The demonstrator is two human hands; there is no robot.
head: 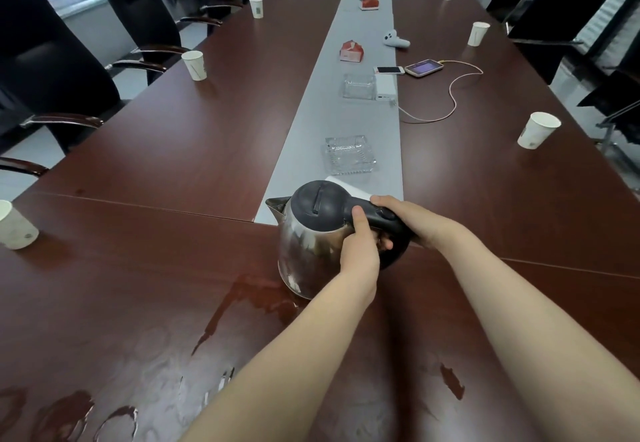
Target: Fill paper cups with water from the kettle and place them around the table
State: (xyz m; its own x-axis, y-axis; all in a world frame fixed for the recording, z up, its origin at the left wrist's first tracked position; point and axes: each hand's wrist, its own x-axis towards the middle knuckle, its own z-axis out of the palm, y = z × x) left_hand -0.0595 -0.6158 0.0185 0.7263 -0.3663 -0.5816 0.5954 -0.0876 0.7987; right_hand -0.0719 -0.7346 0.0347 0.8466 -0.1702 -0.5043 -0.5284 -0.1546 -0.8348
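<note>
A steel kettle point(304, 251) with a black lid and handle stands near the middle of the dark wooden table point(173, 150), spout pointing left. My left hand point(360, 244) wraps the handle from below. My right hand point(412, 221) grips the handle's top and back. White paper cups line both long edges: one at the near left point(15, 225), one further along the left point(194, 65), another beyond it point(256, 7), one at the near right point(537, 129), one further along the right point(478, 33). Their contents cannot be seen.
Water is spilled on the table in front of the kettle point(249, 299). A grey centre strip point(311, 122) carries two glass ashtrays point(349, 155), tissue packs point(352, 50), phones point(423, 68) and a power bank with a cable point(385, 87). Black chairs point(41, 60) stand along both sides.
</note>
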